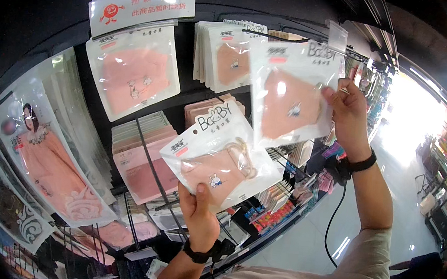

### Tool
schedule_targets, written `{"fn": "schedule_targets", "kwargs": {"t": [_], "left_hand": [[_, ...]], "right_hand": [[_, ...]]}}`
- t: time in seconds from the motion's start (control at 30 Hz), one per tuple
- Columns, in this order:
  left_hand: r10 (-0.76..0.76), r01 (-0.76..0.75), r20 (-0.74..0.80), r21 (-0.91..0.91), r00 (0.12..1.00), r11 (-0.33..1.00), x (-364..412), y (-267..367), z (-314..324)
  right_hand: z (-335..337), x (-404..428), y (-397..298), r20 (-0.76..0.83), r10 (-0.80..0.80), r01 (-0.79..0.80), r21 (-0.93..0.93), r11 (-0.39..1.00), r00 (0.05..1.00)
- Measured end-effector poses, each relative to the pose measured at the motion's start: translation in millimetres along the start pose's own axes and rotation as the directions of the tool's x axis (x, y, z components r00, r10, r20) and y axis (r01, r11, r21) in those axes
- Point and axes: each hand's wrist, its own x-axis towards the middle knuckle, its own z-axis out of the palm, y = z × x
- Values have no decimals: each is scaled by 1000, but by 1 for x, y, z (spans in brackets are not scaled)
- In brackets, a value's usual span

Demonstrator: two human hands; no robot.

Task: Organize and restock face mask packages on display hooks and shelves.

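Note:
My left hand [200, 223] grips the lower edge of a clear-fronted packet [221, 155] with a peach-pink child's face mask inside, its thumb on the front. A small rabbit figure is printed on this mask. Higher and to the right, my right hand [350, 118] pinches the right edge of a similar packet [288, 105], tilted beside a black display hook [275, 36]. Whether the hook passes through that packet's hole I cannot tell. Behind it, several like packets [224, 58] hang in a row. The lower right of the left-hand packet overlaps other hanging goods.
A pink mask packet [134, 73] hangs at left under a sign with red writing [143, 8]. Below it are pink packets [143, 163] on a long hook. Large garment packets [58, 155] hang further left. A black cable [330, 228] trails from my right wristband over the pale floor [299, 237].

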Motion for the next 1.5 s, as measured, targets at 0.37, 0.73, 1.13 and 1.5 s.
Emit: {"fn": "schedule_targets", "kwargs": {"t": [0.37, 0.73, 1.13, 1.5], "left_hand": [[-53, 53, 22, -32, 998, 998, -7, 12, 5], [-30, 54, -125, 193, 992, 980, -21, 4, 17], [-34, 88, -201, 265, 979, 960, -28, 4, 14], [-62, 65, -19, 204, 998, 977, -27, 7, 35]], "right_hand": [[-1, 22, 27, -48, 43, -35, 145, 989, 998], [55, 115, 102, 52, -122, 133, -416, 900, 991], [25, 15, 16, 316, 31, 41, -217, 975, 948], [26, -74, -3, 490, 25, 23, -91, 996, 871]]}}
